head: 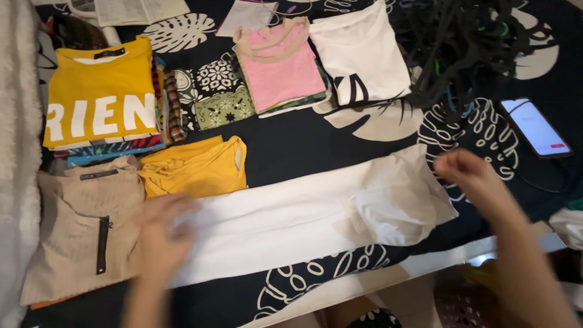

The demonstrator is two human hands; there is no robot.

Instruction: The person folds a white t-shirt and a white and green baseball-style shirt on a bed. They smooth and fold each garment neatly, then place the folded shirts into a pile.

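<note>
A white garment (291, 222) lies folded into a long band across the dark leaf-print bed cover (303, 136), running from about eight o'clock to three o'clock of the view, its right end bunched and creased.

The left hand (161, 234) rests flat on the band's left end, palm down, fingers spread and blurred; it presses on the cloth without gripping it. The right hand (470, 173) hovers just past the garment's right end, at about three o'clock, with the fingers curled loosely together; whether it pinches an edge of the cloth cannot be told through the blur.

Just beside the left hand, at nine o'clock, sits a folded beige top with a dark zip (82, 228). Touching the band's upper edge at ten o'clock is a folded yellow top (194, 167). Above that, at ten to eleven o'clock, a stack of folded clothes is topped by a yellow shirt with white lettering (100, 91). At twelve o'clock lies a folded pink top (279, 64), and next to it at one o'clock a folded white shirt with a black mark (361, 54). A heap of black hangers (461, 42) fills the two o'clock corner. A phone with a lit screen (537, 127) lies at three o'clock, well apart from the right hand. An open booklet (139, 9) shows at the top edge.
</note>
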